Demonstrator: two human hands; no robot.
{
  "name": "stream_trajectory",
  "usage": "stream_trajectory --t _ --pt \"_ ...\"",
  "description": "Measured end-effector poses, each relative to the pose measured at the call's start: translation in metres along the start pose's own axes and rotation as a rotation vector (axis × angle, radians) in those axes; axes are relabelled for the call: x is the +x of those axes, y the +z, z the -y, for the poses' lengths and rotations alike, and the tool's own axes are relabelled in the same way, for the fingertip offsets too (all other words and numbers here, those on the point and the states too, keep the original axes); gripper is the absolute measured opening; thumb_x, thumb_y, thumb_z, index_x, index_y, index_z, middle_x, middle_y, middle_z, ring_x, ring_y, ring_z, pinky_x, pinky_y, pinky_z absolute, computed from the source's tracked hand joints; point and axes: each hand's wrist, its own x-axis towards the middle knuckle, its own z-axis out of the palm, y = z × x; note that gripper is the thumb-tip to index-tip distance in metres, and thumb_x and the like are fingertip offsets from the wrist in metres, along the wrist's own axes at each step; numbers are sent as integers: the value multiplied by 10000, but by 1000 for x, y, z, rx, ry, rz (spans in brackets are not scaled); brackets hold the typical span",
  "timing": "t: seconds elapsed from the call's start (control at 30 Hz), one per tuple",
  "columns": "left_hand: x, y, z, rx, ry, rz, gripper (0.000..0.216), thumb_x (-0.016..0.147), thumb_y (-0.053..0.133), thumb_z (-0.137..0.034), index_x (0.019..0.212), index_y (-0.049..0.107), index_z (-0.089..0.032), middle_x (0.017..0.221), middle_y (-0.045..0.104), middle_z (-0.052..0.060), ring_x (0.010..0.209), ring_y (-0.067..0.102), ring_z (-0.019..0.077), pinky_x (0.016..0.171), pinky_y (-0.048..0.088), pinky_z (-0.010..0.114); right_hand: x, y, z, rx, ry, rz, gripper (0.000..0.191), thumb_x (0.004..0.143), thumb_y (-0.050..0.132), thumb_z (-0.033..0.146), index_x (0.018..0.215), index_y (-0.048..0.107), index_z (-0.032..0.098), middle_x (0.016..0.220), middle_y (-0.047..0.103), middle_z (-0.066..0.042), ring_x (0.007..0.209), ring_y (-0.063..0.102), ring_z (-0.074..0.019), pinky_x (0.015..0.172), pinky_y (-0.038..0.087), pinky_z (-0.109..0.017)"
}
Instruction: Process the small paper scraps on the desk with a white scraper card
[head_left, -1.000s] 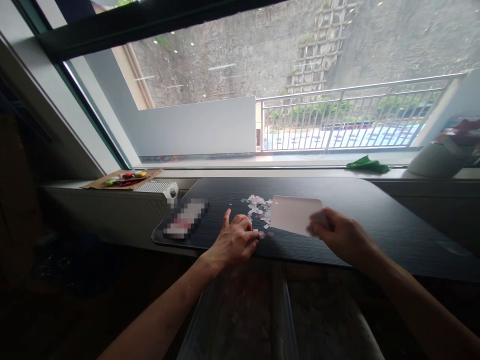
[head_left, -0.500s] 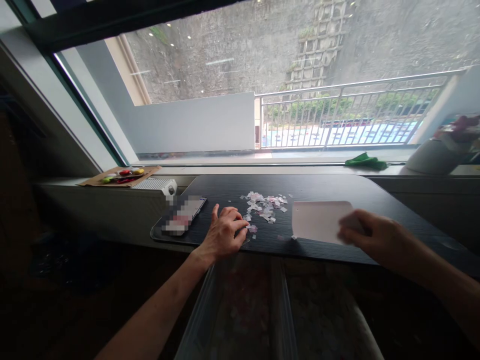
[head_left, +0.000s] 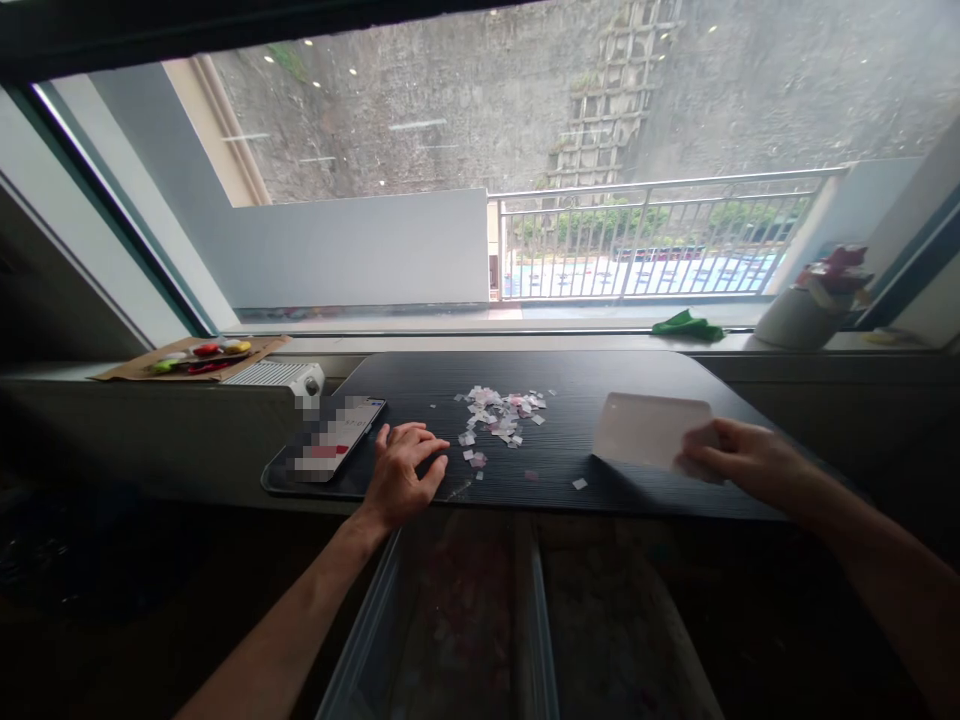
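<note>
A dark wood-grain table top lies under a wide window. My right hand pinches the right edge of a pale flat card that rests on the table's right side. My left hand lies flat on the table near its front edge, fingers stretched out and holding nothing. A heap of small white and pink paper scraps sits between my hands, with a few stray bits nearer the front edge. A phone lies just left of my left hand.
A clear plastic bin stands below the table's front edge. On the sill are a cardboard piece with coloured items, a white device, a green cloth and a white pot.
My right hand has drawn the card to the right, away from the scraps, which now lie uncovered. My left hand has flattened and shifted left.
</note>
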Motion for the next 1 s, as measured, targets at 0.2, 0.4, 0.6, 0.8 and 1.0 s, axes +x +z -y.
stream_trajectory --t 0.2,0.4,0.6,0.8,1.0 --pt "-1 1 1 -18 22 -36 221 824 512 -300 888 712 -232 908 697 58 1087 579 288 1099 205 593 -7 18 7 175 193 102 120 553 695 312 625 675 219 632 729 -12 599 663 -207 538 494 -285" --pt "-1 0 1 -13 42 -27 231 835 505 -307 887 711 -216 898 703 69 1079 588 297 1081 209 599 -17 29 5 257 233 177 188 534 720 320 670 692 192 689 752 -36 636 677 -209 546 501 -273" --pt "-2 1 3 -4 65 -32 228 838 508 -307 892 712 -221 897 702 62 1084 586 296 1085 210 588 -19 29 1 383 287 304 305 527 789 371 756 724 180 778 772 -56 698 698 -221 594 529 -284" --pt "-2 1 4 -11 64 -33 233 838 508 -312 888 714 -215 896 702 66 1078 589 299 1081 213 592 -26 26 8 408 283 374 377 534 816 419 803 737 168 826 774 -69 718 701 -218 609 532 -278" --pt "-2 1 3 -13 64 -28 231 834 510 -311 889 713 -216 900 705 65 1079 590 297 1083 216 593 -28 14 8 345 240 409 437 572 792 483 877 739 176 876 771 -74 806 712 -260 655 548 -305"
